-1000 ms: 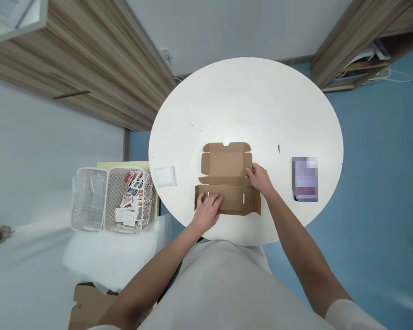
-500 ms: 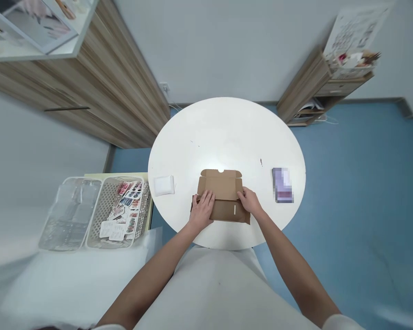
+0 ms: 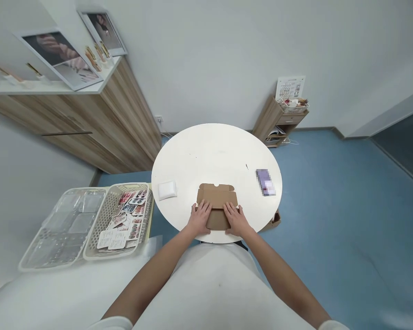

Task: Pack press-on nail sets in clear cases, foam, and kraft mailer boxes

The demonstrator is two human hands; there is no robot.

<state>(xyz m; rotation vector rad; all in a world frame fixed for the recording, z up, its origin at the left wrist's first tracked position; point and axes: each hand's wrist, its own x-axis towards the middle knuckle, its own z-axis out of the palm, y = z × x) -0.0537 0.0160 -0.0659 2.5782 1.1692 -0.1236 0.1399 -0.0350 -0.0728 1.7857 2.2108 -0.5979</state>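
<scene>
A brown cardboard box, partly folded, lies near the front edge of the round white table. Its flap with rounded ears and a small notch points away from me, and a darker panel lies nearest my body. My left hand holds the left end of this panel, fingers laid over the crease and thumb along the near edge. The same hold shows on the right end, where my right hand has its fingertips on the crease. Both palms cover the box's near corners.
On the table are a white packet at left and a blurred purple pack at right. Beside the table stand a plastic basket of printed cards and a clear-lined basket. An open carton shows below the table's right edge.
My right hand has moved from the box's right side edge down onto the near panel, mirroring the left. The view has tilted up, and the carton at right has come into sight.
</scene>
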